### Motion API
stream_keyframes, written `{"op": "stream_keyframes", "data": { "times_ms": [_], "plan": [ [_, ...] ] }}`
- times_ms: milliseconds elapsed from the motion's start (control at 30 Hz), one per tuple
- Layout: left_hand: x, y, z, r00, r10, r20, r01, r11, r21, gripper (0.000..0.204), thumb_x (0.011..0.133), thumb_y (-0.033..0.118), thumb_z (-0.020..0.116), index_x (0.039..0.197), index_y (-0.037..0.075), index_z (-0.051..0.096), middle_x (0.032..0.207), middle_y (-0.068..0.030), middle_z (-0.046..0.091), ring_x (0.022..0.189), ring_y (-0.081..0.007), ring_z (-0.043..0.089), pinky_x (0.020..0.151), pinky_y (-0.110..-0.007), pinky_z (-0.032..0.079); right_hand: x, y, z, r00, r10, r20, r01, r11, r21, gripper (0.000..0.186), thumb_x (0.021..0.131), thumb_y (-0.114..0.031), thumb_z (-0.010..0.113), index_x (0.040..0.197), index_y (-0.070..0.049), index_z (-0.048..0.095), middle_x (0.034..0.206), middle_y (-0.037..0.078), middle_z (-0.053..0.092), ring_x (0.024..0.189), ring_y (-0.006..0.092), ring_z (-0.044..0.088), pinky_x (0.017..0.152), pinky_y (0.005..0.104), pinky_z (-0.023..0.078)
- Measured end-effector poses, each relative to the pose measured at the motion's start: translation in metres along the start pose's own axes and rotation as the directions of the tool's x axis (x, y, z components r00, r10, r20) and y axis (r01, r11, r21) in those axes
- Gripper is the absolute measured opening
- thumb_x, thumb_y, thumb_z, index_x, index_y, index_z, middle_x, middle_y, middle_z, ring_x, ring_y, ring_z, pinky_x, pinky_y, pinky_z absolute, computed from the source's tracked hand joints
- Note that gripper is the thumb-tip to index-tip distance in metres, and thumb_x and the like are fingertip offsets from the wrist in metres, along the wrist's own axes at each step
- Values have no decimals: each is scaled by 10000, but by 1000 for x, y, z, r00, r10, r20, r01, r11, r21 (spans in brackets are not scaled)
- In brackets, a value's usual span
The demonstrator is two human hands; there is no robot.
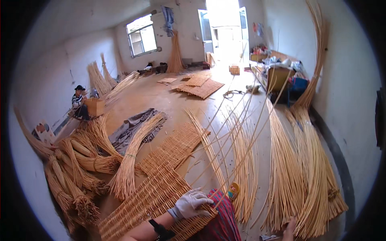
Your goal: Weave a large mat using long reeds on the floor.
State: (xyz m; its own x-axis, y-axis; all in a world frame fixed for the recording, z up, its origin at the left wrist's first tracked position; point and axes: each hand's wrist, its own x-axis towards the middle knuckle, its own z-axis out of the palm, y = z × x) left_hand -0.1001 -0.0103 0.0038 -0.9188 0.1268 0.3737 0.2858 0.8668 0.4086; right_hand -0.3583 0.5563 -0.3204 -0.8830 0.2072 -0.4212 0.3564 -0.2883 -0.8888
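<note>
A half-woven wicker panel (pixel 150 201) slants across my lap, its long loose rods (pixel 251 140) sticking up and away to the right. My left hand (pixel 193 204), in a white glove, lies over the panel's right end with its fingers bent onto the weave and rod bases. Only part of my bare right hand (pixel 288 229) shows at the lower edge, a finger or thumb raised. Beside it is a grey, metallic-looking thing (pixel 268 237), mostly cut off. Red and dark striped cloth (pixel 225 215) covers my leg under the panel.
Loose wicker rods (pixel 281 172) lie along my right. Tied bundles (pixel 80 172) are heaped at left, near another woven panel (pixel 173 148) and grey cloth (pixel 132 128). A yellow slipper (pixel 233 190) is close by. A seated person (pixel 80 103) works far left beside a wicker box (pixel 95 107).
</note>
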Motion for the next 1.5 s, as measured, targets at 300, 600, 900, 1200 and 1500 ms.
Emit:
{"op": "stream_keyframes", "data": {
  "times_ms": [300,600,900,1200,1500],
  "plan": [
    [-20,-8,1,997,2,-80,-4,1000,-22,538,879,531,802,1318,231,721,1209,-29,723,1227,-242,668,1215,-510,420,32,-370,217,868,-496,35,432,788,439,180,1002,-310,688,977,-139,638,748,-23,601,636,102,610,524,248,491],
    [-17,-13,0,993,-20,-115,17,999,-27,544,901,527,776,1345,223,701,1205,-35,717,1222,-247,664,1218,-502,417,-255,-355,496,132,-451,883,563,767,308,406,1018,-179,696,1392,-67,583,925,14,675,668,86,602,605,259,504],
    [-23,-20,-7,990,-80,-113,80,997,-12,448,982,463,715,1348,205,696,1197,-41,690,1226,-261,655,1204,-493,432,-316,-191,428,111,79,991,697,705,-134,325,949,-68,778,1251,-11,672,849,-23,691,715,48,655,650,211,523],
    [-23,-21,-2,982,-106,-156,98,994,-53,403,1000,406,705,1323,165,704,1179,-63,699,1224,-261,658,1232,-495,409,-282,-173,411,220,9,976,566,813,-135,285,1049,-200,658,1291,-51,634,976,77,607,784,212,618,711,311,527],
    [-26,-17,3,977,-65,-204,45,994,-99,393,993,405,709,1261,118,705,1161,-89,686,1214,-273,654,1242,-517,394,-292,-261,444,716,-629,304,473,757,451,359,1106,-203,576,1427,-48,536,862,-25,590,679,58,523,579,188,413]
  ]
}}
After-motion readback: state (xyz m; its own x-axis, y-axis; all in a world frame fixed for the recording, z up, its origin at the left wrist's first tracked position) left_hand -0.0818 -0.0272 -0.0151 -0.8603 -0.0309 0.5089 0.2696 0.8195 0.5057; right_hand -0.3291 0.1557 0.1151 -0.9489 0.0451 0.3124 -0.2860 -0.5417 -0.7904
